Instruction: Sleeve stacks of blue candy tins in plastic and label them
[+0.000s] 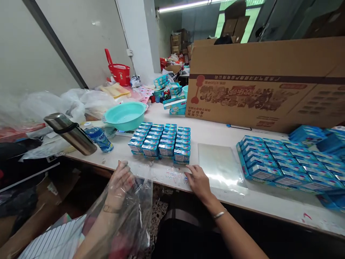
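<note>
My left hand [120,181] is inside a clear plastic bag [140,212] that hangs over the forearm in front of the table edge. Its fingers are stretched out and lie close together, with nothing gripped in them. My right hand [198,181] rests at the table's front edge, fingers apart, the fingertips beside the nearest corner of a block of small blue boxes [166,142]. These boxes stand in several rows in shallow blue trays. Just right of that hand lies a flat stack of clear plastic sheets or bags [219,163].
More blue boxes [283,162] stand in trays at the right. A large cardboard carton [258,84] lines the back. At the left are a turquoise basin [125,113], a tilted steel flask [72,135] and a blue-labelled bottle [99,138]. A red basket [120,73] stands behind.
</note>
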`<move>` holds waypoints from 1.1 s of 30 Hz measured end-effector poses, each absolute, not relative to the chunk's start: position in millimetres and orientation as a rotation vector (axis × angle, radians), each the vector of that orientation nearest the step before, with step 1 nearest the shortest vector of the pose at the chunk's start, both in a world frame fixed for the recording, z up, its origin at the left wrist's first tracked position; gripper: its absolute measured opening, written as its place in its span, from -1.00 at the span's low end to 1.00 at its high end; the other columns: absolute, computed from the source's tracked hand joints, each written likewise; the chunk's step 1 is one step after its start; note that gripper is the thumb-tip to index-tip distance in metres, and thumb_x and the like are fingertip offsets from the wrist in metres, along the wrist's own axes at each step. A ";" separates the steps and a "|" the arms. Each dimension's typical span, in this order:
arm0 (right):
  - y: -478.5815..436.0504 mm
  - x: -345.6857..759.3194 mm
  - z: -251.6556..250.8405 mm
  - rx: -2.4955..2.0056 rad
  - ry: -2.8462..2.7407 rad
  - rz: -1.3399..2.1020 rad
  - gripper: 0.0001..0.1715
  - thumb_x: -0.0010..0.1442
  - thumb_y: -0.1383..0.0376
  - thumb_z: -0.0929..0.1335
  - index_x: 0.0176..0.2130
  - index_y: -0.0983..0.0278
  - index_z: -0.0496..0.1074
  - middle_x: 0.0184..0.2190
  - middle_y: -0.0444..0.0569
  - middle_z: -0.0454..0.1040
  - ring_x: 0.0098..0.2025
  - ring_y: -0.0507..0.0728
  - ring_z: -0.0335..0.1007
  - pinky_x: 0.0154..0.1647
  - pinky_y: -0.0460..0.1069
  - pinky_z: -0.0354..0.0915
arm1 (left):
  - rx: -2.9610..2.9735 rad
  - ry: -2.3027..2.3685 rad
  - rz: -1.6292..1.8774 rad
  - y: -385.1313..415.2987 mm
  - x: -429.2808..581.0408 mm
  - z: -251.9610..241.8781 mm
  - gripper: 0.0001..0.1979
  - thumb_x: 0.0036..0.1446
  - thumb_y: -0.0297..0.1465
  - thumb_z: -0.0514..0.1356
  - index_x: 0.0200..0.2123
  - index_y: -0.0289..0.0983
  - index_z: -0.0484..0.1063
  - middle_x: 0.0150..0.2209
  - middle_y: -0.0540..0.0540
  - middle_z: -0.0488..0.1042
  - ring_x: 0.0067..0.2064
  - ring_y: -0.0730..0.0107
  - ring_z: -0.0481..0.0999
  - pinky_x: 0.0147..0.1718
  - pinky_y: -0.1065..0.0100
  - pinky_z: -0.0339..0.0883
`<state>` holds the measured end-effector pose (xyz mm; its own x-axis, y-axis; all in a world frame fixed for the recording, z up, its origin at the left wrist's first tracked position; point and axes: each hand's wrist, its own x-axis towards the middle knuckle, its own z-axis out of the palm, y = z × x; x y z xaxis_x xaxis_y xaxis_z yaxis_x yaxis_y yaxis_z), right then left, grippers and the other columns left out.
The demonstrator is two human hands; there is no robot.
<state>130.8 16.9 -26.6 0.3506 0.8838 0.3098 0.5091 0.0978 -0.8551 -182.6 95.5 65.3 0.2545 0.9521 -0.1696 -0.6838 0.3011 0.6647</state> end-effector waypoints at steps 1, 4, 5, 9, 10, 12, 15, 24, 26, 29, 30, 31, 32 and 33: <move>28.3 126.3 -29.2 -1.560 -1.287 0.390 -0.59 0.19 0.06 0.28 -0.08 0.23 0.48 -0.17 0.14 0.48 -0.10 0.32 0.40 0.00 0.27 0.32 | 0.514 0.633 1.186 94.7 -181.8 58.7 -0.79 0.37 -0.29 0.12 -0.33 -0.23 0.28 -0.67 0.20 0.09 -0.72 0.63 0.13 -0.69 0.58 0.06; 50.7 124.4 -36.2 -1.533 -1.007 0.421 -0.51 0.16 0.01 0.34 -0.02 0.24 0.39 -0.08 0.15 0.45 -0.04 0.31 0.38 0.02 0.26 0.35 | 0.581 0.662 1.107 92.7 -166.5 38.1 -0.78 0.27 -0.29 0.25 -0.35 -0.26 0.32 -0.69 0.22 0.03 -0.73 0.65 0.06 -0.72 0.57 -0.04; 55.6 126.8 -38.0 -1.491 -0.903 0.492 -0.40 0.10 -0.03 0.39 0.03 0.24 0.34 0.00 0.18 0.42 0.04 0.32 0.36 0.08 0.27 0.33 | 0.632 0.665 1.022 93.0 -157.3 32.0 -0.77 0.20 -0.28 0.32 -0.33 -0.27 0.35 -0.69 0.22 0.05 -0.74 0.68 0.02 -0.73 0.57 -0.09; 69.9 139.0 -42.5 -1.202 -0.744 0.898 0.13 -0.13 0.01 0.54 0.29 0.22 0.10 0.35 0.22 0.09 0.38 0.33 0.05 0.36 0.25 0.09 | 0.903 0.640 0.600 102.7 -106.7 15.7 -0.24 -0.10 -0.18 0.50 0.11 -0.32 0.32 -0.62 0.19 0.28 -0.74 0.74 -0.01 -0.75 0.55 -0.23; 72.5 140.8 -43.2 -1.143 -0.746 0.963 0.18 -0.14 0.05 0.55 0.32 0.20 0.07 0.39 0.19 0.03 0.41 0.32 0.00 0.38 0.23 0.05 | 0.956 0.646 0.543 106.5 -93.0 12.9 -0.08 -0.14 -0.13 0.51 0.21 -0.32 0.21 -0.60 0.18 0.33 -0.74 0.74 0.00 -0.75 0.54 -0.25; 76.4 141.8 -43.9 -1.077 -0.776 1.029 0.16 -0.13 0.16 0.54 0.35 0.17 0.06 0.41 0.12 0.02 0.42 0.29 -0.02 0.39 0.21 0.05 | 1.024 0.666 0.486 112.9 -67.9 7.5 0.12 -0.20 -0.06 0.51 0.30 -0.32 0.03 -0.58 0.16 0.37 -0.75 0.72 0.02 -0.75 0.54 -0.27; 78.1 138.1 -41.9 -1.067 -0.824 1.040 0.05 -0.13 0.27 0.47 0.32 0.19 0.14 0.35 0.08 0.18 0.37 0.29 0.10 0.38 0.21 0.07 | 1.095 0.662 0.459 114.2 -42.4 -0.2 0.20 -0.20 -0.02 0.49 0.35 -0.32 -0.08 -0.57 0.15 0.38 -0.72 0.69 0.08 -0.74 0.54 -0.19; 31.2 115.7 -25.8 -1.187 -0.821 0.967 -0.10 -0.15 0.34 0.38 0.22 0.20 0.27 0.08 0.03 0.49 0.16 0.27 0.35 0.32 0.23 0.13 | 1.132 0.572 0.308 69.2 -54.6 1.3 0.23 -0.06 -0.10 0.46 0.45 -0.23 -0.27 -0.59 0.15 0.34 -0.67 0.65 0.09 -0.71 0.55 -0.18; 12.0 110.7 -28.7 -1.174 -0.811 0.988 -0.11 -0.12 0.33 0.39 0.23 0.19 0.26 0.13 0.02 0.46 0.20 0.27 0.32 0.35 0.24 0.08 | 1.127 0.571 0.286 56.1 -63.1 2.3 0.22 -0.05 -0.09 0.46 0.45 -0.25 -0.25 -0.58 0.13 0.36 -0.67 0.65 0.10 -0.72 0.54 -0.21; -20.8 105.2 -36.6 -1.139 -0.739 1.036 -0.13 -0.08 0.27 0.44 0.23 0.15 0.26 0.24 0.03 0.35 0.31 0.28 0.21 0.37 0.25 0.06 | 1.140 0.618 0.318 38.9 -77.9 7.7 0.23 -0.08 -0.09 0.47 0.44 -0.32 -0.21 -0.58 0.12 0.38 -0.70 0.66 0.08 -0.74 0.52 -0.23; -32.7 104.7 -38.4 -1.123 -0.704 1.026 -0.14 -0.07 0.24 0.47 0.21 0.14 0.26 0.26 0.04 0.32 0.31 0.29 0.20 0.35 0.25 0.10 | 1.150 0.647 0.363 34.2 -83.8 11.9 0.23 -0.08 -0.10 0.47 0.44 -0.35 -0.20 -0.58 0.12 0.39 -0.71 0.67 0.07 -0.74 0.52 -0.22; -44.8 105.2 -38.6 -1.112 -0.676 0.999 -0.19 -0.05 0.20 0.48 0.19 0.13 0.29 0.26 0.05 0.32 0.29 0.29 0.24 0.32 0.25 0.16 | 1.164 0.674 0.418 30.1 -89.8 17.5 0.22 -0.08 -0.11 0.47 0.44 -0.36 -0.18 -0.57 0.12 0.39 -0.71 0.68 0.06 -0.74 0.52 -0.22; -56.4 106.5 -36.8 -1.106 -0.670 0.962 -0.27 -0.01 0.17 0.49 0.14 0.13 0.33 0.23 0.06 0.36 0.24 0.30 0.32 0.27 0.25 0.23 | 1.183 0.694 0.475 26.6 -95.9 24.4 0.19 -0.07 -0.13 0.47 0.43 -0.37 -0.14 -0.57 0.12 0.40 -0.71 0.69 0.06 -0.73 0.52 -0.21; -66.8 108.5 -32.6 -1.102 -0.696 0.926 -0.39 0.03 0.13 0.49 0.08 0.14 0.38 0.15 0.06 0.43 0.16 0.29 0.40 0.21 0.24 0.29 | 1.209 0.697 0.515 23.8 -101.5 32.4 0.13 -0.06 -0.15 0.46 0.42 -0.36 -0.09 -0.56 0.11 0.41 -0.70 0.69 0.07 -0.73 0.53 -0.21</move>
